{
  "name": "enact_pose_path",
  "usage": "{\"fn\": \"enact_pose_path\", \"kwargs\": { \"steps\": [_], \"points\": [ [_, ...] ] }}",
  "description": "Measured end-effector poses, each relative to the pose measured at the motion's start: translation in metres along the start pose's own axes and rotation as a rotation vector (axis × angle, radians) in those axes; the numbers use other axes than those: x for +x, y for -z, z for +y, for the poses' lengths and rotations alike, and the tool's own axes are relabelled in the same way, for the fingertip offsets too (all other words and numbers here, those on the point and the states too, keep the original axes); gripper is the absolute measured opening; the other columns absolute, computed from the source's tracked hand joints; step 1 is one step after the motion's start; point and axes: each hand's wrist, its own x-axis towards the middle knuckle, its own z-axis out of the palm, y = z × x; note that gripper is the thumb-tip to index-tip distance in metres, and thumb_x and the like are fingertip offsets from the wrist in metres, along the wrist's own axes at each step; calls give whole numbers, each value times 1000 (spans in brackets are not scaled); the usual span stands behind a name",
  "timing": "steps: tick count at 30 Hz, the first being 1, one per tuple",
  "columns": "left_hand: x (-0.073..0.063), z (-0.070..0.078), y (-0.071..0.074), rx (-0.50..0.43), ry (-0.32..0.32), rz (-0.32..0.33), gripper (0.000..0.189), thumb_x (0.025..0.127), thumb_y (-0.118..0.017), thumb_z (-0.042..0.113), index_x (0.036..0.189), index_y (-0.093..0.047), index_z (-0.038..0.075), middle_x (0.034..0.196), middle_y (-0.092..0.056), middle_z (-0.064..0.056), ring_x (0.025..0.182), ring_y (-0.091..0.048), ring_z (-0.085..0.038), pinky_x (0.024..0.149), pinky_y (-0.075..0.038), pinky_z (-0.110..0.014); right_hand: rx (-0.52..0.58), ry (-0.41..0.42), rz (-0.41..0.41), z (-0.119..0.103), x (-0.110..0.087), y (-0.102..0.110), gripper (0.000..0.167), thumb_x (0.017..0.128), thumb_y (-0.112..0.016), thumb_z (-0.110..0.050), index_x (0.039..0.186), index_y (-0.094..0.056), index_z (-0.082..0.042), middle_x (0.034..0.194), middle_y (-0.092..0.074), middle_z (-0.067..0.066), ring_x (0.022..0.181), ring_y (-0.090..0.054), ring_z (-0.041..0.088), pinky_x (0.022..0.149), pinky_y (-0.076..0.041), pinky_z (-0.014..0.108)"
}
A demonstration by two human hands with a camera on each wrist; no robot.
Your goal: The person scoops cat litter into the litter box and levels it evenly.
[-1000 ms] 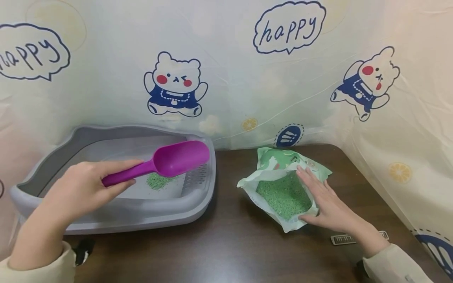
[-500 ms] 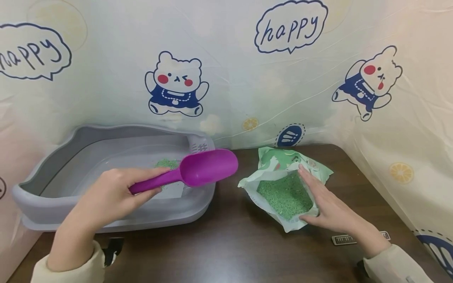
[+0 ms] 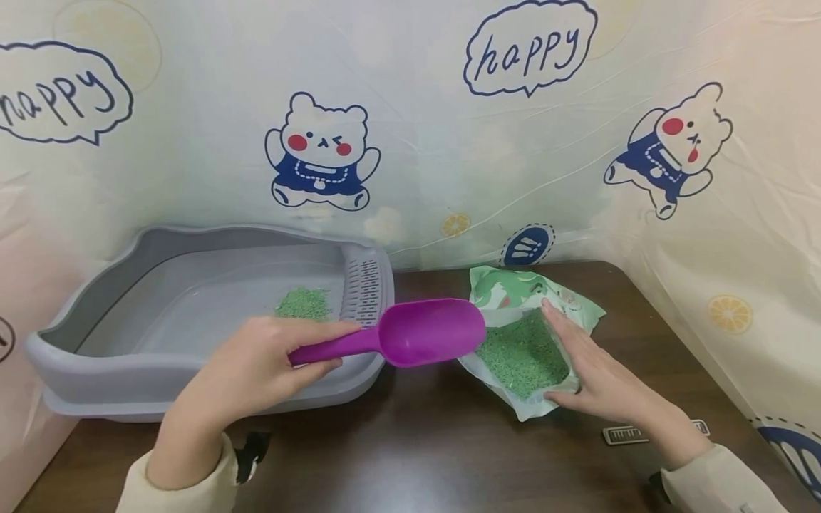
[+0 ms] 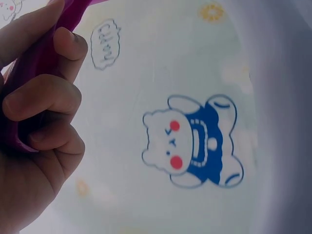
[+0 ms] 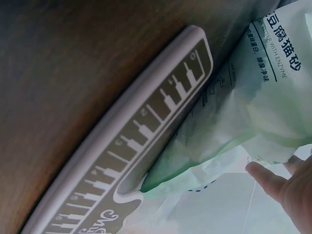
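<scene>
My left hand (image 3: 256, 370) grips the handle of a purple scoop (image 3: 432, 333), held level. The scoop's bowl is empty, and its tip overlaps the left rim of an opened bag (image 3: 477, 367) of green cat litter (image 3: 522, 353). In the left wrist view, curled fingers (image 4: 44, 97) wrap the purple handle. At the bag's right rim rests my right hand (image 3: 603, 367), its fingers fairly straight and the thumb apart at the front. The right wrist view shows fingertips (image 5: 258, 173) touching the bag (image 5: 234, 117). Behind the left hand, a grey litter box (image 3: 96, 385) holds a small litter pile (image 3: 303, 304).
A flat strip printed with piano keys (image 3: 623, 435) lies on the brown table (image 3: 410, 456) under the right wrist, close to the bag in the right wrist view. A printed curtain (image 3: 423, 164) hangs behind the table and along its sides.
My left hand has carried the scoop rightward and slightly toward me, from over the litter box to the bag's left edge. The right hand stays at the bag.
</scene>
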Motion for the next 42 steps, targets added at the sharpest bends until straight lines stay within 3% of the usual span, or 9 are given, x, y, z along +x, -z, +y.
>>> {"fn": "enact_pose_path", "kwargs": {
  "steps": [5, 11, 17, 21, 29, 42],
  "points": [
    [11, 6, -11, -38, -55, -50, 45, 81, -82, 18, 122, -72, 31, 100, -76, 11, 73, -59, 1, 61, -48, -19, 1, -14, -10, -1, 1, 1, 126, 65, -90, -26, 159, -10, -2, 166, -15, 16, 154, -4, 5, 120, -1, 13],
    [24, 9, -22, -90, -74, -126, 41, 87, -76, 17, 125, -70, 28, 95, -76, 11, 67, -55, 3, 59, -48, -17, 4, -12, -10, 0, 2, 2, 125, 65, -89, -27, 159, -10, -1, 166, -15, 17, 154, -5, 7, 120, -1, 13],
    [33, 10, -29, -104, -57, -180, 42, 87, -73, 15, 126, -70, 30, 77, -67, 17, 61, -49, 1, 55, -44, -19, -2, -11, -14, 1, 3, 2, 126, 65, -90, -27, 159, -9, -2, 166, -14, 15, 154, -5, 7, 120, -1, 13],
    [39, 10, -36, -125, -39, -223, 39, 88, -72, 17, 125, -70, 32, 82, -70, 15, 65, -54, 1, 61, -48, -19, -5, -15, -16, 1, 3, 2, 127, 65, -90, -27, 159, -9, -2, 166, -14, 15, 154, -5, 7, 119, 0, 13],
    [48, 15, -43, -83, -23, -228, 40, 87, -76, 20, 124, -70, 32, 75, -66, 16, 58, -49, 0, 55, -45, -21, -9, -16, -20, 2, 3, 2, 126, 65, -89, -27, 159, -9, -2, 166, -14, 15, 154, -5, 7, 119, 0, 12],
    [62, 28, -62, -77, -42, -312, 35, 88, -74, 20, 122, -72, 27, 72, -64, 10, 53, -46, -3, 50, -40, -19, 8, -26, -24, 2, -1, 0, 127, 65, -89, -27, 159, -8, -1, 166, -14, 16, 154, -4, 6, 119, 1, 12]
  ]
}}
